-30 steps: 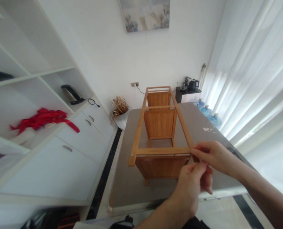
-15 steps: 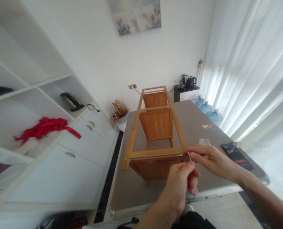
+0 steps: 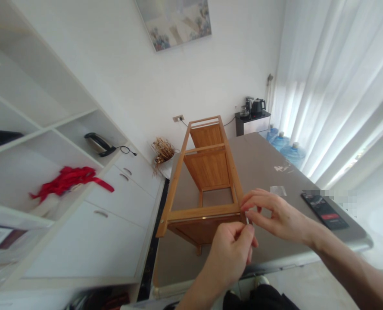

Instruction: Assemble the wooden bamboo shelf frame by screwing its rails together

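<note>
A wooden frame [image 3: 204, 212] with upright panels stands on the grey table, its long rails running away from me. My left hand [image 3: 231, 245] is just below the frame's near right corner, thumb and fingers pinched on a thin metal rod [image 3: 247, 220], whose kind I cannot make out. From the right, my right hand [image 3: 277, 215] reaches to the same corner. Its thumb and index fingertip are close together beside the rod's upper end and the wood; what lies between them is hidden. A bolt head [image 3: 162, 221] shows on the near left rail end.
On the table [image 3: 256, 168] are a dark phone-like slab [image 3: 325, 211], a clear plastic bag [image 3: 278, 190] and white scraps [image 3: 283, 168]. Blue water bottles [image 3: 293, 153] stand beyond its right edge. White cabinets [image 3: 91, 241] line the left; a dried plant [image 3: 163, 148] stands behind.
My view has shifted slightly, so the frame and hands appear further left. The right hand's fingers are more bent and raised; the left hand still pinches the rod at the same corner.
</note>
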{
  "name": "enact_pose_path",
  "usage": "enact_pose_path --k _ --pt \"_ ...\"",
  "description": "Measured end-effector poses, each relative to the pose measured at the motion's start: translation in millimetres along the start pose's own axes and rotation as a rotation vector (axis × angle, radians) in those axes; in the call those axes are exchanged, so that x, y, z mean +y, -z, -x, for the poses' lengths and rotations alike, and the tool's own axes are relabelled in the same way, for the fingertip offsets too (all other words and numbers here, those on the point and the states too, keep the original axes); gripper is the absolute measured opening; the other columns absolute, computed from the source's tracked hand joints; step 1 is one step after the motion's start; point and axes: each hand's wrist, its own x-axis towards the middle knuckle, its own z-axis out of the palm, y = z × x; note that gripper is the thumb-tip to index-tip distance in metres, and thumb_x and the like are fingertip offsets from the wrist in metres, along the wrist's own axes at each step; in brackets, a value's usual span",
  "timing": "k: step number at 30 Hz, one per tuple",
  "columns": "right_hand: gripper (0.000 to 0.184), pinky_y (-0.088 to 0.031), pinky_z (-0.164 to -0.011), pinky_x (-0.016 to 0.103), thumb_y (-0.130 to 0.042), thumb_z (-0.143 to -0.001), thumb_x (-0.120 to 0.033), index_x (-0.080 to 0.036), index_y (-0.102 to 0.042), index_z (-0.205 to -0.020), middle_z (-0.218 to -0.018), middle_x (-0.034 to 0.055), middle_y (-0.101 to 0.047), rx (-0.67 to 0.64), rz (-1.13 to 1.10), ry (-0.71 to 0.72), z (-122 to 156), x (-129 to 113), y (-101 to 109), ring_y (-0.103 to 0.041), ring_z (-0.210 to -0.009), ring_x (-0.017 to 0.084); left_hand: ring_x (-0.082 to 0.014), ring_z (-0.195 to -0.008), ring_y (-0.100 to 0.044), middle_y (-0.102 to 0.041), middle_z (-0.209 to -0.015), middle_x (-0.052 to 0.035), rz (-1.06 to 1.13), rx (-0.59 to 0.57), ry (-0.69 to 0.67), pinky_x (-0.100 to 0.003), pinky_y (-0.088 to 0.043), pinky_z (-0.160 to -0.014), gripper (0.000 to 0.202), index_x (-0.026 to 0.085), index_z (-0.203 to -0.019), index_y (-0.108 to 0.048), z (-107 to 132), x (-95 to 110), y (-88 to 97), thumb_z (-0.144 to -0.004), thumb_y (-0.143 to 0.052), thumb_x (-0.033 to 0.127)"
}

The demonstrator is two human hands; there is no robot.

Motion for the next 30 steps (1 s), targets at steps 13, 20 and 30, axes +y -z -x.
enact_pose_path --k 13,20,30 --pt "0.018 -0.045 -0.077 0.027 -0.051 -0.090 -0.027 -0.018 -0.060 -0.078 -0.094 0.0044 -0.062 0.068 -0.139 -0.022 -3 13 -10 -0.056 -0.086 0.013 -0.0182 -0.078 -0.057 -0.062 -0.075 -0.0034 -0.911 0.544 -0.644 -0.035 -0.043 -0.078 0.019 0.020 -0.067 -0.058 -1 -3 7.4 -0.083 -0.049 0.018" --pt "0.015 -0.044 -0.070 0.024 -0.047 -0.092 -0.022 -0.018 -0.054 -0.079 -0.092 0.0028 -0.057 0.101 -0.261 -0.035 -6 15 -18 -0.054 -0.079 0.011 -0.0228 -0.110 -0.058 -0.066 -0.105 -0.0070 -0.881 0.557 -0.862 -0.051 -0.031 -0.109 0.017 0.019 -0.079 -0.063 -16 -16 17.4 -0.084 -0.047 0.017" --pt "0.014 -0.043 -0.069 0.025 -0.047 -0.092 -0.021 -0.019 -0.052 -0.078 -0.091 0.0028 -0.055 0.174 -0.302 -0.059 -5 18 -28 -0.053 -0.078 0.012 -0.0236 -0.098 -0.063 -0.066 -0.105 -0.0129 -0.896 0.464 -1.028 -0.039 -0.053 -0.089 0.008 0.017 -0.084 -0.057 -30 -22 45.3 -0.077 -0.060 0.021"
